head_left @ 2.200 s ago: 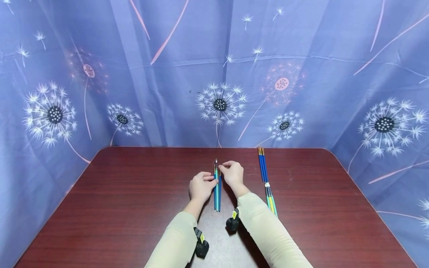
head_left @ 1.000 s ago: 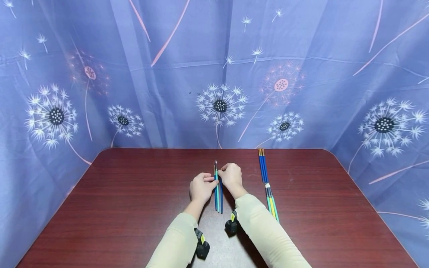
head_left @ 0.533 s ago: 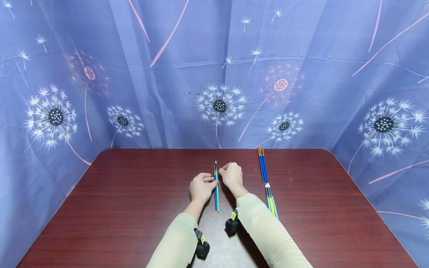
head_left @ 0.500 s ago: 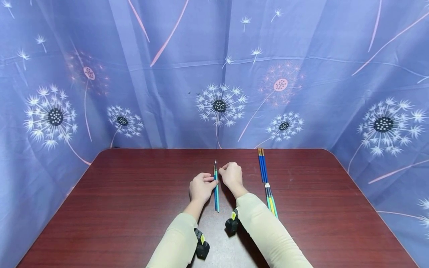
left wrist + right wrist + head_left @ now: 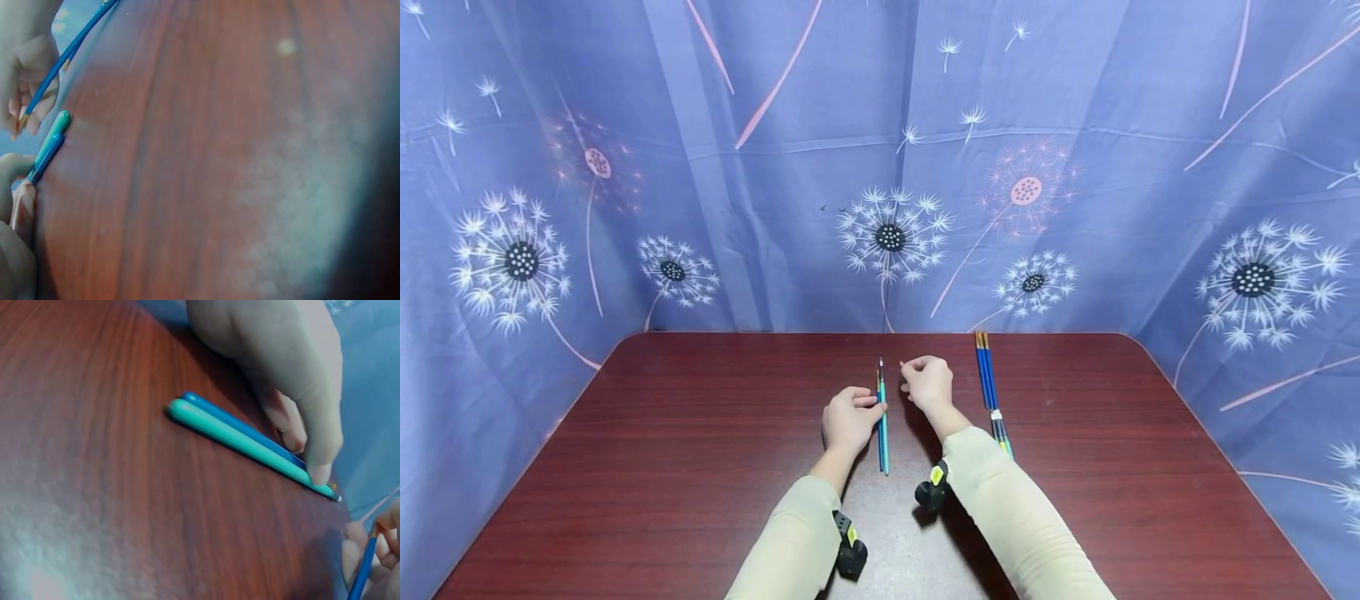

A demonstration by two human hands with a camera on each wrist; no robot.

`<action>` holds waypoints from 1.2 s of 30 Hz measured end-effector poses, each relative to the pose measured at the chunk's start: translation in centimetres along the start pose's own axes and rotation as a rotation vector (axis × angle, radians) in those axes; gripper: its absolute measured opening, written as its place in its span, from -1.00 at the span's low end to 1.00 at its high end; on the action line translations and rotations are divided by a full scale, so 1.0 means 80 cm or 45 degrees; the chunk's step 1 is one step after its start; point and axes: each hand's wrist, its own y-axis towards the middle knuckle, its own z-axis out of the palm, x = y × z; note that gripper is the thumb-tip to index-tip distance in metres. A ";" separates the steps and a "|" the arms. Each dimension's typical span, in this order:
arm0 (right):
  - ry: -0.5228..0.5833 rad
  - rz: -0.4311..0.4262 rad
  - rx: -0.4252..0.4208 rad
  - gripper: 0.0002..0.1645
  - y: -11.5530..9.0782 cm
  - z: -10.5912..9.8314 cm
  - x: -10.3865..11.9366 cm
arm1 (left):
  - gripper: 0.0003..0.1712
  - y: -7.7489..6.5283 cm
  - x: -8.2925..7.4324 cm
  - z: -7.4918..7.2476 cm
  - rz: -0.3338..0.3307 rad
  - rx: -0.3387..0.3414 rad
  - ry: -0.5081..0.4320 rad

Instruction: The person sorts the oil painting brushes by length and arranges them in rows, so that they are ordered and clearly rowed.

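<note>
In the head view, my left hand (image 5: 850, 423) pinches two paintbrushes lying side by side on the table, a teal paintbrush (image 5: 884, 450) and a blue paintbrush (image 5: 880, 446). The thumb presses near their bristle ends, which point away from me. A short way to the right, my right hand (image 5: 928, 383) holds another blue paintbrush (image 5: 62, 59) by its brass-coloured bristle end between thumb and fingertips. Both wrist views show this brush off the table with its handle sloping away from the fingers. From the head view it cannot be made out.
Right of my right hand, several blue paintbrushes (image 5: 987, 371) lie in a row near the far edge. Yellow and green-handled brushes (image 5: 1002, 437) adjoin them nearer me, partly hidden by my sleeve. A blue dandelion-print curtain (image 5: 805, 208) surrounds the dark red table (image 5: 662, 467).
The third brush, lying right of the teal one earlier, has been lifted from the table by my right hand. That hand has moved right and slightly away; my left hand has stayed.
</note>
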 end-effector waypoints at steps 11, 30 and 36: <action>0.262 0.148 0.102 -0.71 0.005 -0.017 0.000 | -0.63 0.001 0.000 -0.001 -0.002 0.009 0.006; 0.464 0.257 0.178 -0.59 0.016 -0.046 0.010 | -0.63 0.000 -0.001 -0.002 -0.007 0.008 -0.012; 0.559 0.256 0.183 -0.59 0.021 -0.061 0.009 | -0.63 0.000 -0.001 -0.001 -0.008 0.006 0.004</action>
